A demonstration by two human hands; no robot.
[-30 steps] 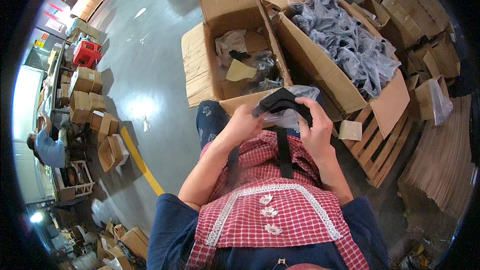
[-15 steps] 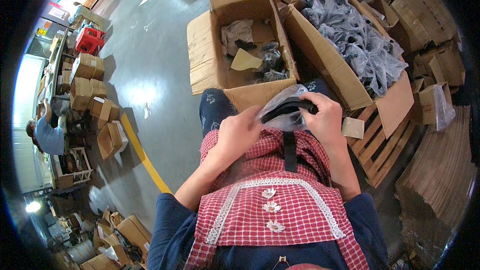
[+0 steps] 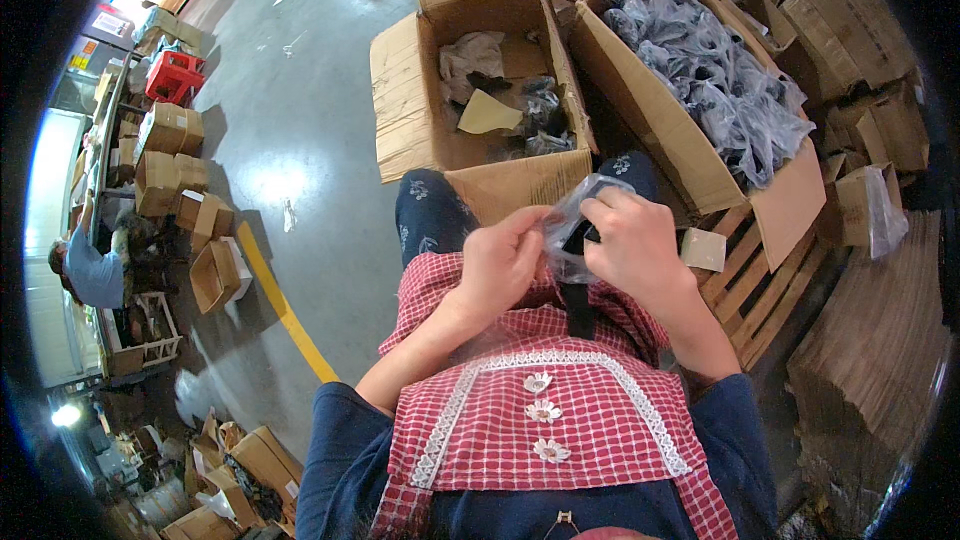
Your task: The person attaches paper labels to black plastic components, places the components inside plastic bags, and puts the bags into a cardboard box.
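Above my lap, a clear plastic bag (image 3: 570, 215) is stretched between my two hands. My left hand (image 3: 505, 252) pinches the bag's left edge with the fingers closed. A black part (image 3: 580, 237) shows at the bag, mostly covered by my right hand (image 3: 632, 240); its full shape is hidden. The right fingers are curled round the black part and the bag's plastic. Just beyond my knees stands an open cardboard box (image 3: 480, 180), holding a few dark bagged pieces, crumpled paper and a yellowish sheet (image 3: 490, 113).
To the right, a larger carton (image 3: 650, 105) brims with bagged dark items (image 3: 720, 80) on a wooden pallet (image 3: 760, 285). Flattened cardboard (image 3: 870, 330) is stacked beside it. At far left, a person in blue (image 3: 95, 270) is near shelving, cartons and a red stool (image 3: 175, 77).
The black part has sunk from view, now mostly behind my right hand, which has turned and curled over it. My left hand has shifted slightly right, pinching the bag's edge.
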